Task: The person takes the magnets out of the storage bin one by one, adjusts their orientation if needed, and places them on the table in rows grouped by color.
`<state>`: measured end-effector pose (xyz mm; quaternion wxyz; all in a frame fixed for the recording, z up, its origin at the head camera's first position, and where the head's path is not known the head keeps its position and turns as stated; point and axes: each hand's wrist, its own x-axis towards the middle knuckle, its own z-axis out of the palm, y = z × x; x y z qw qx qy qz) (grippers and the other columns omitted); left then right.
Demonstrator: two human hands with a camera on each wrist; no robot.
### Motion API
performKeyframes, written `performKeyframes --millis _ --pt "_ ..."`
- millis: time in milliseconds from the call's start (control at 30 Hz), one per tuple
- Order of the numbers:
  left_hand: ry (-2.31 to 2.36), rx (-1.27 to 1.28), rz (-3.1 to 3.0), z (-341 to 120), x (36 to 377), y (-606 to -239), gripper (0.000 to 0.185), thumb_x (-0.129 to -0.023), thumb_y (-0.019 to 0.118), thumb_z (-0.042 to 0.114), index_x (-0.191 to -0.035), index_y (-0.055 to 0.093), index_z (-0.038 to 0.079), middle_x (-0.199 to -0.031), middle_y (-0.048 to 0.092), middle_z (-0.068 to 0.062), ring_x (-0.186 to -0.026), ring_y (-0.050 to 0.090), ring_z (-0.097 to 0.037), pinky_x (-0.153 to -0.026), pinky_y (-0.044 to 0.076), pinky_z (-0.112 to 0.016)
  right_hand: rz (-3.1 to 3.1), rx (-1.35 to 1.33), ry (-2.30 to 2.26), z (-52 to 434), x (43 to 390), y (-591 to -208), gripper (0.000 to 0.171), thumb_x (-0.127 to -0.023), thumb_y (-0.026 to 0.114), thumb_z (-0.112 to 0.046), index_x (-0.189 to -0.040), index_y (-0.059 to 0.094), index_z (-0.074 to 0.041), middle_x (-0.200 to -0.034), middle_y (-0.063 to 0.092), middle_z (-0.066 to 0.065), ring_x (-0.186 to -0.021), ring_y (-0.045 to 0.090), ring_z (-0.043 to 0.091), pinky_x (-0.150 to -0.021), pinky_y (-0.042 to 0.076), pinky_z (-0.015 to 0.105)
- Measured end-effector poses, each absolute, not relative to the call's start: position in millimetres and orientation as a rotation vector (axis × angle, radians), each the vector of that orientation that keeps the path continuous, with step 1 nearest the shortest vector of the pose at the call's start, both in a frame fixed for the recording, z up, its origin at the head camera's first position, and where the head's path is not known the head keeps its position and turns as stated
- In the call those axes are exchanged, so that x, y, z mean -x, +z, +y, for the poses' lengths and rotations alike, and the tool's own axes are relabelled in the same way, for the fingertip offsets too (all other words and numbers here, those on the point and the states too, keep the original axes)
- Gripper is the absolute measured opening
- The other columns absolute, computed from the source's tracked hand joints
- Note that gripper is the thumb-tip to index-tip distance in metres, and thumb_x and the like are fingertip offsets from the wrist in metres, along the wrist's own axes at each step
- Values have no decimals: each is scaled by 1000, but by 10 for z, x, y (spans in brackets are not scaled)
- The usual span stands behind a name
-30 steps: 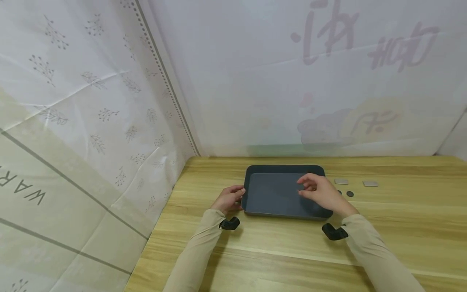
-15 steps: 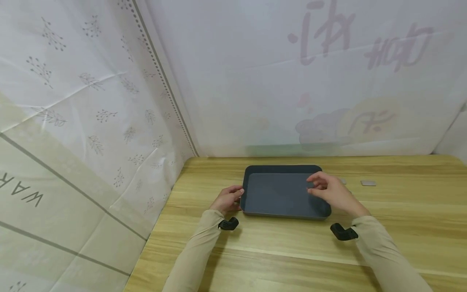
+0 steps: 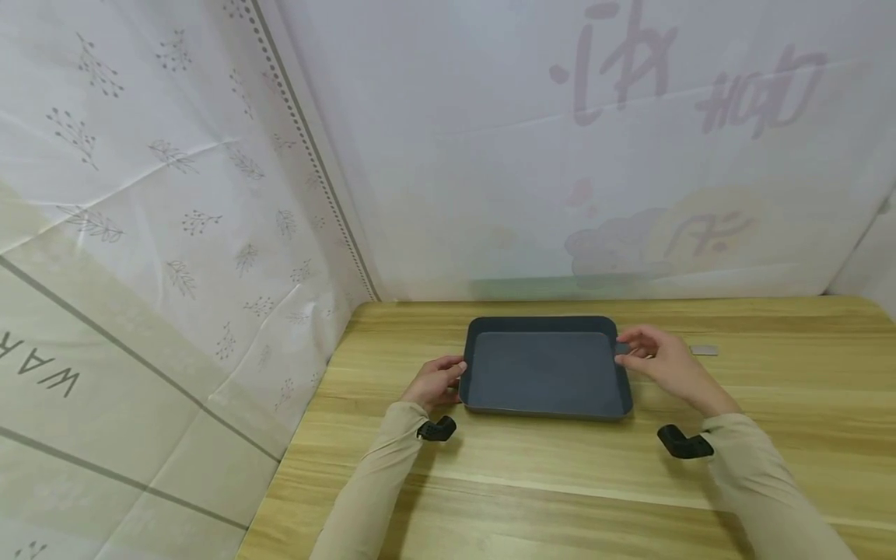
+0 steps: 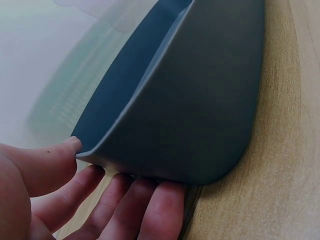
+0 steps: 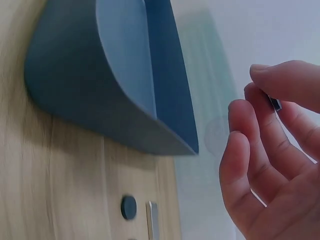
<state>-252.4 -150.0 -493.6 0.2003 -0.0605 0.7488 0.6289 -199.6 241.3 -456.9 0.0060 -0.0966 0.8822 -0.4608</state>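
The dark tray sits on the wooden table, near the back wall. The left hand holds the tray's left edge, thumb on the rim and fingers curled under its side. The right hand is just beside the tray's right edge and pinches a small dark piece between thumb and fingers. A round disc and a flat grey piece lie on the table to the right.

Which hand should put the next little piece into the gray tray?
Probably the right hand. It already pinches a small dark piece beside the tray, and the loose pieces lie on its side. The left hand grips the tray's left edge.
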Motion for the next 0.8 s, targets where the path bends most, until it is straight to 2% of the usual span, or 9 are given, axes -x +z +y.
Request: performKeyframes --millis 467,667,800 --pt "1754 177 2098 -1508 2535 -4946 43 -99 56 20 -137 51 3 -111 61 -12 -82 57 -16 -60 50 -27 2846 274 -1469 2720 1913 -4546 35 -93 67 -27 -116 58 -3 -104 64 13 -79 59 2 -63 51 30" --pt "1759 182 2088 -1507 2541 -4950 42 -99 55 19 -137 51 3 -108 62 -11 -82 58 -16 -59 50 -26 2876 256 -1486 2822 1895 -4568 33 -92 68 -23 -115 58 -1 -95 64 1 -77 60 1 -61 48 27" --pt "1764 182 2081 -1510 2539 -4955 41 -99 55 19 -137 51 2 -108 62 -11 -82 58 -16 -59 50 -26 2906 219 -1466 2902 1876 -4582 35 -92 68 -24 -116 58 -1 -99 61 -1 -79 56 -4 -65 49 22"
